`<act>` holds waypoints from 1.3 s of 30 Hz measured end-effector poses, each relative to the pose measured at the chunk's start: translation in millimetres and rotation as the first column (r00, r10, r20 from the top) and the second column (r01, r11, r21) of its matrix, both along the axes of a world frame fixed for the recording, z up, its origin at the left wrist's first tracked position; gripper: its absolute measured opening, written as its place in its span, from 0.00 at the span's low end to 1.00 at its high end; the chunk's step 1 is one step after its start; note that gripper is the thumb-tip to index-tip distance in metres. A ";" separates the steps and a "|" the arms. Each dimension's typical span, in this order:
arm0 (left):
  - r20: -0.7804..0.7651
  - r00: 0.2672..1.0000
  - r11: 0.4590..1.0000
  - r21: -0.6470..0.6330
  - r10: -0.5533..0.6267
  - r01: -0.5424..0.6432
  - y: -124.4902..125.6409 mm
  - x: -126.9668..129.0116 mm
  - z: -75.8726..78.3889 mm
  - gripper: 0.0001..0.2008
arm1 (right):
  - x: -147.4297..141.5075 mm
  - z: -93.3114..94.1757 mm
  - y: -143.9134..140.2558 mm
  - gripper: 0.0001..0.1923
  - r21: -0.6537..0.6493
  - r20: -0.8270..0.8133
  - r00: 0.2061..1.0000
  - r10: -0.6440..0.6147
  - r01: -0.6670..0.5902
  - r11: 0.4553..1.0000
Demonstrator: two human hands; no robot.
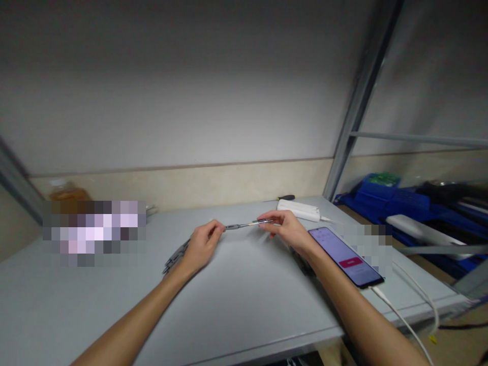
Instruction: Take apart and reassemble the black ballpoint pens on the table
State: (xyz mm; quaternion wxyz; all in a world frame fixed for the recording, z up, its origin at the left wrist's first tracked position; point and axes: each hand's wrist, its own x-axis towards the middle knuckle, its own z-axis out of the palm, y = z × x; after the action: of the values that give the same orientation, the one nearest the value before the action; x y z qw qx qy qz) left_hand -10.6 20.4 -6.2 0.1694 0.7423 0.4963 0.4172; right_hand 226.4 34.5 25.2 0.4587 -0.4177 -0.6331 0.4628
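Note:
Both of my hands meet at a slim grey metal piece [244, 224], held level a little above the grey table [229, 300]. My left hand [203, 246] is closed, pinching its left end between thumb and fingers. At the other end my right hand [286, 229] pinches a silvery part with thumb and fingertips. The piece has a dull grey body on the left and a shinier thin shaft on the right; its exact kind is unclear. Several similar grey metal pieces [175, 260] lie in a pile, partly hidden behind my left hand. Dark items [303, 262] lie partly covered by my right forearm.
A phone [345, 256] with a lit screen and white cable lies right of my right forearm. Behind my right hand are a white power strip or adapter [299, 210] and a screwdriver [285, 197]. Blue bins [375, 193] stand beyond the metal frame post [348, 127].

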 end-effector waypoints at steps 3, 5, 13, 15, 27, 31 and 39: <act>0.021 0.999 0.997 -0.062 -0.038 0.040 2.0 -1.4 -2.4 0.14 | 1.4 0.3 -0.1 0.13 -0.056 0.022 1.000 0.002 -0.001 0.998; 0.074 0.995 0.993 -0.093 -0.065 0.072 3.9 -2.3 -4.0 0.12 | 2.7 -0.5 0.2 0.12 -0.105 0.045 0.998 0.042 -0.037 0.994; 0.342 0.939 0.992 -0.102 -0.035 0.074 7.6 -1.5 -0.1 0.12 | -0.6 -6.6 -0.4 0.26 -0.211 0.171 0.965 0.198 -0.160 0.964; 0.374 0.927 0.989 -0.122 -0.029 0.080 8.6 -1.9 0.7 0.13 | -0.6 -5.6 -0.3 0.24 -0.181 0.160 0.971 0.179 -0.149 0.972; 0.555 0.832 0.969 -0.199 -0.009 0.144 9.5 -0.9 0.9 0.13 | 2.0 -3.0 0.9 0.20 -0.168 0.125 0.979 0.164 -0.142 0.976; 0.580 0.815 0.967 -0.206 -0.005 0.152 10.1 -0.6 0.4 0.13 | 0.9 -3.1 1.7 0.22 -0.185 0.127 0.984 0.128 -0.104 0.977; 0.609 0.793 0.963 -0.221 0.014 0.153 7.7 0.9 2.8 0.14 | 1.5 -1.6 0.6 0.17 0.007 0.131 0.986 0.106 -0.108 0.994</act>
State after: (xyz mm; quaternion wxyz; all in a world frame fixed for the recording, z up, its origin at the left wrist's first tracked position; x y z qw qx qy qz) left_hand -9.7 28.2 -3.5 0.4299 0.5592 0.4383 0.5571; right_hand 228.0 35.0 23.6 0.3938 -0.4094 -0.6865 0.4540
